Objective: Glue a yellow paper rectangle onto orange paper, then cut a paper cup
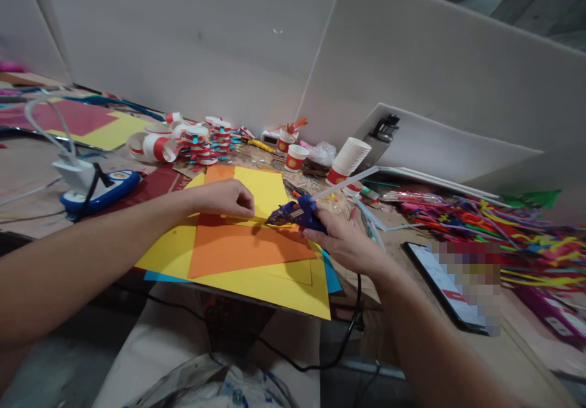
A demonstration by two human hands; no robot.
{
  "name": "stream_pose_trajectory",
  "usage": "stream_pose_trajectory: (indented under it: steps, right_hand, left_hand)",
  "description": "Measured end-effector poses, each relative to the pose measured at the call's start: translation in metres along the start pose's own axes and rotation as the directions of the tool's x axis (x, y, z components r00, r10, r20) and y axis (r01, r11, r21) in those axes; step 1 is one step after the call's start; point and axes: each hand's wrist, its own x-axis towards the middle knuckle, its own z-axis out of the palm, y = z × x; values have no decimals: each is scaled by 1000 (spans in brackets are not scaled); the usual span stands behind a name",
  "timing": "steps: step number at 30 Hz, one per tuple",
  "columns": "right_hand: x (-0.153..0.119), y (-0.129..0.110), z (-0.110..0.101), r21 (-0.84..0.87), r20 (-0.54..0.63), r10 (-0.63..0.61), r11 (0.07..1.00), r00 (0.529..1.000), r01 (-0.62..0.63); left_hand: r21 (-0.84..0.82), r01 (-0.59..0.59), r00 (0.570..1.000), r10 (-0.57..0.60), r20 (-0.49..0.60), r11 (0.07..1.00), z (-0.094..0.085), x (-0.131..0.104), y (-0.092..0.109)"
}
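Observation:
In my right hand (339, 234) is a blue hot glue gun (297, 212), a clear glue stick (345, 183) jutting from its back. Its nozzle points left, at a narrow yellow paper strip (260, 220). My left hand (229, 199) is closed at the strip's left part, its fingertips mostly hidden under the curled hand. Beneath both hands lies an orange sheet (247, 252), on top of larger yellow paper (284, 289). Blue paper (332, 273) peeks out at the side.
Stacked paper cups (348, 160), red-and-white cup rings (196, 142) and a bottle (382, 139) stand along the back panel. On the right are a phone (446, 286) and many colourful pipe cleaners (517, 225). A blue power strip (103, 191) sits left; the glue gun's black cord (352, 322) hangs in front.

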Motion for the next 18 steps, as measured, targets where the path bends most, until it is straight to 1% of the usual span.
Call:
stream_pose_trajectory:
  steps: [6,9,13,18]
  right_hand:
    - [-14,3,-17,-92,-32,66,993,997,-69]
    - [-19,4,-21,-131,-51,80,988,995,-86]
    - [-20,1,-20,-174,-72,74,981,995,-86]
    - [-17,-7,-14,-112,-53,46,992,998,-52]
  left_hand:
    - [-36,22,1000,-22,8,999,0,-1,0]
    - [-52,16,1000,-15,17,999,0,-2,1]
    - [-55,15,1000,-15,15,998,-1,-2,2]
    - [-58,14,1000,-13,19,998,-1,-3,4]
